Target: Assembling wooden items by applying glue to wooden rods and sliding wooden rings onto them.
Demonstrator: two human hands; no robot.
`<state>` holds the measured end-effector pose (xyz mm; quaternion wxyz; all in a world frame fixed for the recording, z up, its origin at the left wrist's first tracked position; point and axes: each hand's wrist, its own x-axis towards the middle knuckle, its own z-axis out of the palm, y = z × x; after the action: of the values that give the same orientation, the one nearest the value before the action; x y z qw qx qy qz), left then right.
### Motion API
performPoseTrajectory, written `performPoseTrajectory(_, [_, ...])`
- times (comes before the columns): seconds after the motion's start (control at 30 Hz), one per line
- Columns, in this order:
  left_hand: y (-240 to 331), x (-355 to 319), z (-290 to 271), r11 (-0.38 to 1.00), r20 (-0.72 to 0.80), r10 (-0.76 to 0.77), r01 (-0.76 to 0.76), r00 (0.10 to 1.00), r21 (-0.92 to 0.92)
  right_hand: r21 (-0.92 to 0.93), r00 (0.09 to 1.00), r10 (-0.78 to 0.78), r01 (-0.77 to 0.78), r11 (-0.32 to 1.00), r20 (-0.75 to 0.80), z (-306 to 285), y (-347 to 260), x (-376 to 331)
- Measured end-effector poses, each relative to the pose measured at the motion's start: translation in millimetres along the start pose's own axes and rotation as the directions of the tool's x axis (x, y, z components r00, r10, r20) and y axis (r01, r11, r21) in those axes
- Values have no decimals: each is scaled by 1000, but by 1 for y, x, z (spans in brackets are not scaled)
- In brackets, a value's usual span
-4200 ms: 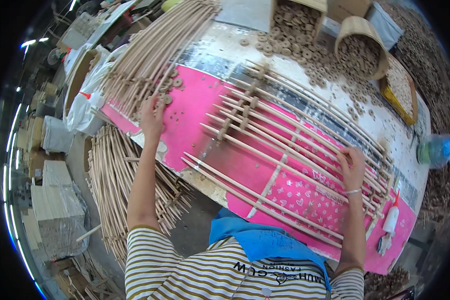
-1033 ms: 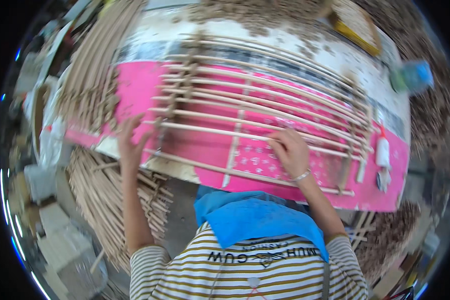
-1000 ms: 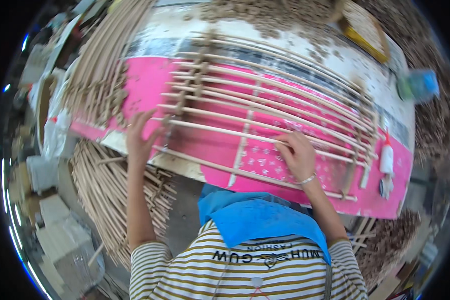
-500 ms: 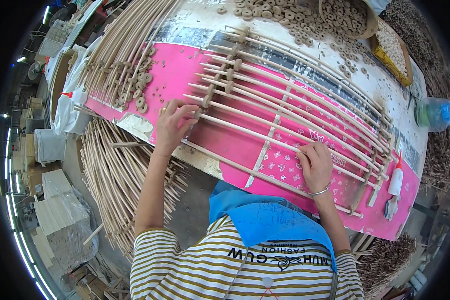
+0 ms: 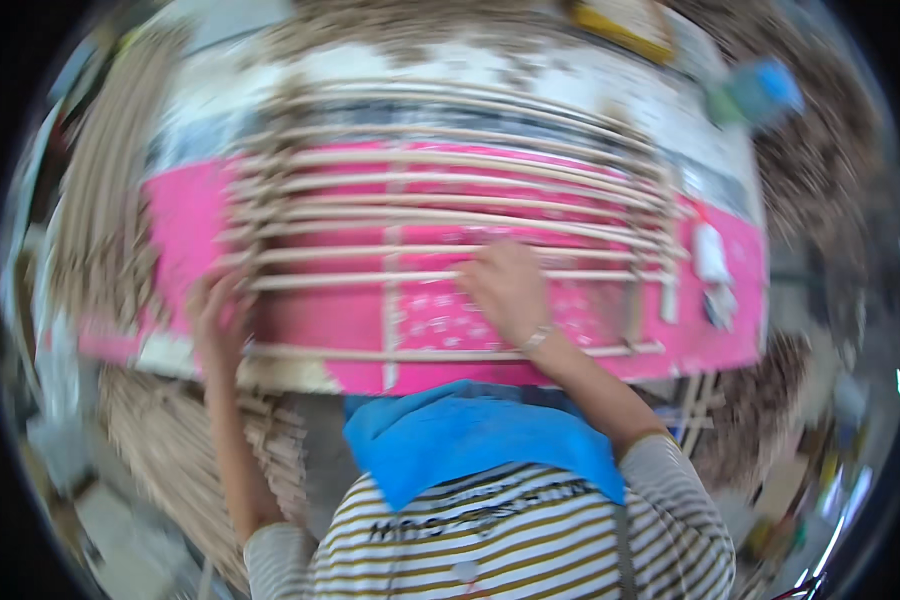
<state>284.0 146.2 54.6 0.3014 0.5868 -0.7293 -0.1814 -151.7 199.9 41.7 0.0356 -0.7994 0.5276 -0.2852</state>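
Pale wooden rods lie side by side across the pink table cover, with brown wooden rings along their left and right ends. At the left end of the nearest rod of the main row, my left hand has its fingers curled in. Blur hides what is between them. My right hand has its fingers closed on the same rod, right of its middle. One separate rod lies closer to me, along the table's front edge.
More rods stand bundled on the table's left and below it. Loose rings are heaped at the back. A white glue bottle with a red tip lies at right, below a blue-green plastic container.
The whole view has swung, and the table now appears more level and further left. My right hand sits further left along the rod. My left hand stays by the rod's left end.
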Motion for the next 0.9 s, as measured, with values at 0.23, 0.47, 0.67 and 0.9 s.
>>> performPoseTrajectory(0.23, [3, 9, 4, 947, 41, 174, -178, 984, 266, -45, 992, 104, -108, 993, -75, 4, 0, -8])
performPoseTrajectory(0.47, [10, 2, 4, 946, 58, 183, -192, 981, 261, 7, 988, 138, -138, 990, -76, 6, -3, -14])
performPoseTrajectory(0.67, [12, 14, 0, 946, 75, 169, -183, 983, 267, -2, 983, 146, -147, 989, -108, 10, -1, -10])
performPoseTrajectory(0.9, [-46, -9, -34, 990, -169, -15, 39, 986, 139, 204, 996, 59, -71, 976, 66, -49, -17, -60])
